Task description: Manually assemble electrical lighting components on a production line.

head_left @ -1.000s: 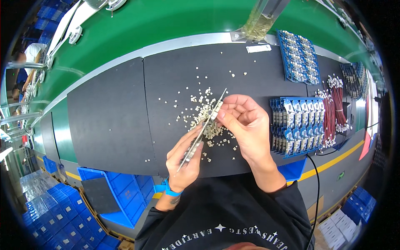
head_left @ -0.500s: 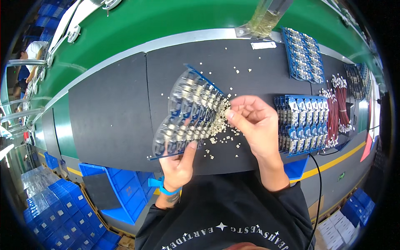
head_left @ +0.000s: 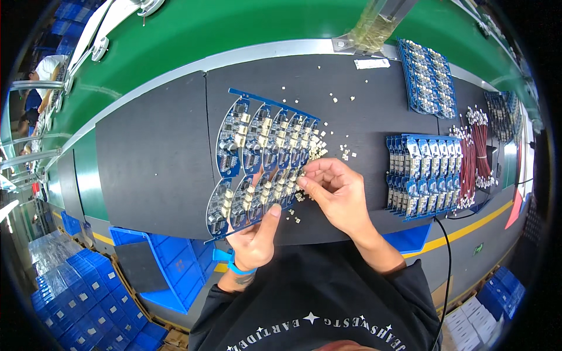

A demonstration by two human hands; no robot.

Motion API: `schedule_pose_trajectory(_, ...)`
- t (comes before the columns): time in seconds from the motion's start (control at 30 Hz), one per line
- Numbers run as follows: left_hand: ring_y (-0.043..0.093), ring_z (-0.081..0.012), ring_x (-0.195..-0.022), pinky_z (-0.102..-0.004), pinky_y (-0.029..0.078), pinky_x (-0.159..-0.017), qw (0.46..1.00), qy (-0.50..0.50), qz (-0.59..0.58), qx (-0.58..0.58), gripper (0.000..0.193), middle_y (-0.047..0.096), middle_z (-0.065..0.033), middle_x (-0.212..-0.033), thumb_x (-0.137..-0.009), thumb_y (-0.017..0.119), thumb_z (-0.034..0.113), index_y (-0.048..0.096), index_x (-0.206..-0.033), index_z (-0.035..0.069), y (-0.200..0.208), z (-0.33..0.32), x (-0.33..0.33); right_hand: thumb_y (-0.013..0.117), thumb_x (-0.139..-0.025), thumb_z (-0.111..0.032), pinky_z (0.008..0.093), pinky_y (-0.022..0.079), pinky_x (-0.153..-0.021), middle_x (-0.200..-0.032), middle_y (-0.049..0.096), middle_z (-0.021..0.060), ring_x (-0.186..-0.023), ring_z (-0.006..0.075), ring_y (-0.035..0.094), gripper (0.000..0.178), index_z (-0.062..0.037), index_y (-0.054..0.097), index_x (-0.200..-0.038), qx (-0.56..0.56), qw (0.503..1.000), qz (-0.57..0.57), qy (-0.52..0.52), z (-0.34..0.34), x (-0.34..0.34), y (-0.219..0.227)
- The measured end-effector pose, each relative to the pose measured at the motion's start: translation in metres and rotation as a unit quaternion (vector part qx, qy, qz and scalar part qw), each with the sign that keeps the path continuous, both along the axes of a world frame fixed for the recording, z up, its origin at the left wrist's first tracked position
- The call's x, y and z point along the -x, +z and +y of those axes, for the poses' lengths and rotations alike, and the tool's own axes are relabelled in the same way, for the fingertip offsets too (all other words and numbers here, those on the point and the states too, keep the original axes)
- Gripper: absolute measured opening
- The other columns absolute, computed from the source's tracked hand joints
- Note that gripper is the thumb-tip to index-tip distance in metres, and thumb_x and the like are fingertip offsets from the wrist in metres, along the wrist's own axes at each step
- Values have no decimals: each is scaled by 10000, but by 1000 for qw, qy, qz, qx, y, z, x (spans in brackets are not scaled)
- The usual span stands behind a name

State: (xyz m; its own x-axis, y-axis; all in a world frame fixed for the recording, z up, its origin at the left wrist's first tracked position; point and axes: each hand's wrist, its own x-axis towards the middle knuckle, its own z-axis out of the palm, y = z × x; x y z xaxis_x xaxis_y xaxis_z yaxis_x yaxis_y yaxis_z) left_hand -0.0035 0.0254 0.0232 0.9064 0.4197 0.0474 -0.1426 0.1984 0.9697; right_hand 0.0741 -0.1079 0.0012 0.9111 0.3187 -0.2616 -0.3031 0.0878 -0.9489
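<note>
Left hand point(head_left: 256, 243) grips board point(head_left: 261, 143) near counter's point(head_left: 152, 146) front edge; right hand point(head_left: 339, 196) pinches connector point(head_left: 300, 174); crooked push may tilt board.

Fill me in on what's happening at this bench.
A person's left hand holds a blue circuit-board panel tilted above the black mat. The right hand has its thumb and forefinger at the panel's right edge, near a row of small cream parts; whether they grip one is too small to tell. Loose cream pieces lie beside and behind the panel. To the right stand more blue panels, then dark red wires.
</note>
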Motion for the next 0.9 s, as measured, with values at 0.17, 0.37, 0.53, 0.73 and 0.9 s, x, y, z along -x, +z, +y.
schedule_pose_trajectory(0.17,529,-230,-1133,-319,412,-963,999,-13,4,-50,488,520,-204,-1260,-823,533,-140,396,-1290,-125,3,-2,-1,695,-802,-7,204,478,-603,-798,639,37,-687,63,592,184,3,592,-955,37,999,13,35,-5,-4,2)
schedule_pose_trajectory(0.37,505,-293,-1172,-403,398,-1000,997,-25,40,-63,585,474,-232,-1300,-771,553,-157,346,-1316,-108,-2,2,6,706,-786,-1,214,500,-653,-820,645,46,-730,78,609,206,8,592,-957,19,1000,0,14,-2,-7,-2)
schedule_pose_trajectory(0.53,508,-290,-1170,-394,403,-992,998,-23,37,-55,577,471,-231,-1302,-771,543,-167,352,-1312,-108,-4,3,5,707,-780,11,217,502,-672,-832,648,49,-748,84,614,215,11,595,-964,-8,1000,10,6,-2,-7,-7)
schedule_pose_trajectory(0.73,516,-273,-1159,-364,412,-972,994,-25,33,-100,538,490,-221,-1283,-785,540,-163,384,-1297,-108,-1,3,2,699,-789,15,212,501,-672,-832,651,51,-747,77,615,206,8,597,-968,-24,1000,5,2,-2,0,1)
schedule_pose_trajectory(0.9,575,-222,-1068,-301,430,-931,990,6,61,-130,394,582,-188,-1182,-834,555,-98,478,-1219,-116,2,-6,0,696,-803,4,206,497,-658,-836,652,49,-728,66,610,189,7,601,-966,-52,998,12,-14,7,2,6)
